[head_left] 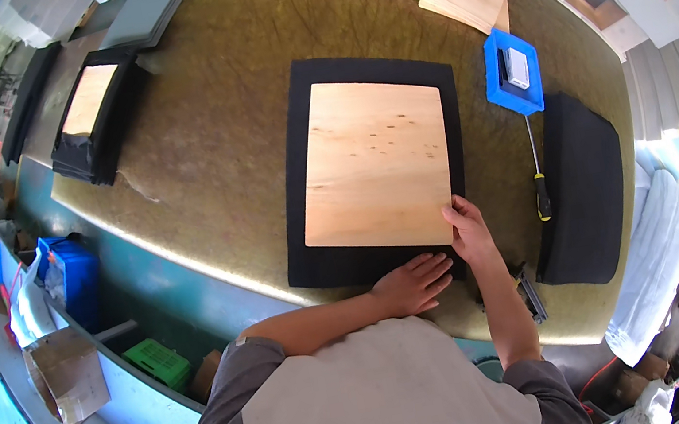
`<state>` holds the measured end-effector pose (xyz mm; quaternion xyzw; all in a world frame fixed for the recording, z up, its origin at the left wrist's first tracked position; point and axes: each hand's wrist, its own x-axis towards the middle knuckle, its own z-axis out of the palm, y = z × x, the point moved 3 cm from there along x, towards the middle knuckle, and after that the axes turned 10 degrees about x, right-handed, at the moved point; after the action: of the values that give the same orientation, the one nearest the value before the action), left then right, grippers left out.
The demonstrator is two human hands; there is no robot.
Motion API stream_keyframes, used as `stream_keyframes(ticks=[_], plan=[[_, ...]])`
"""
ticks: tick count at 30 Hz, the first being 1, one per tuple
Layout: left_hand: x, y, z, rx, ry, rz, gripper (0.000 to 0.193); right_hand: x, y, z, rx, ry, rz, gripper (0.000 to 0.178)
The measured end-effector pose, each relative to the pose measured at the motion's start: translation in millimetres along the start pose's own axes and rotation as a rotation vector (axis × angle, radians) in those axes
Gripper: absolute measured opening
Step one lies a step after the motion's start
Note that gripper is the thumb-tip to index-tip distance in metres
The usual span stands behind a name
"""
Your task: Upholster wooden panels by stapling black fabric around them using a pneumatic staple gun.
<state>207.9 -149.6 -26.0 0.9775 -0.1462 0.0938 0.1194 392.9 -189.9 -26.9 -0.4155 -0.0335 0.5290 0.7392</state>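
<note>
Wood panel (pixel 377 165), pale, rectangular, lies on a black rectangular foam-like sheet (pixel 302 259); right hand (pixel 473 235) pinches the panel's near-right corner, left hand (pixel 409 287) loosely spread, empty. I judge the panel light, stiff, best gripped by edges.

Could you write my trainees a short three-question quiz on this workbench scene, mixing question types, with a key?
1. Short answer: Which hand holds the board near its lower right corner?
2. True or false: The screwdriver lies on top of the board.
3. Fill the gap: The board lies on a ____ sheet.

Key:
1. The right hand.
2. False; it lies on the table, to the right of the board.
3. Black.
</note>
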Motion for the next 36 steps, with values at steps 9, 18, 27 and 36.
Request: stream_keyframes(ticks=[9,18,27,36], plan=[[1,-2,0,-0.086,-0.001,-0.002,0.055,6,-6,-1,-0.258,0.215,-0.008,0.013],[3,-9,-9,-0.002,0.074,0.081,0.049,7,-38,21,-1.004,0.261,0.088,0.028],[3,-5,-20,-0.345,0.086,0.082,0.047,40,-87,51,-1.742,0.185,-0.630,0.021],[58,-146,-64,0.064,0.309,-0.286,0.036,247,-148,82,-1.843,0.041,-0.914,0.017]])
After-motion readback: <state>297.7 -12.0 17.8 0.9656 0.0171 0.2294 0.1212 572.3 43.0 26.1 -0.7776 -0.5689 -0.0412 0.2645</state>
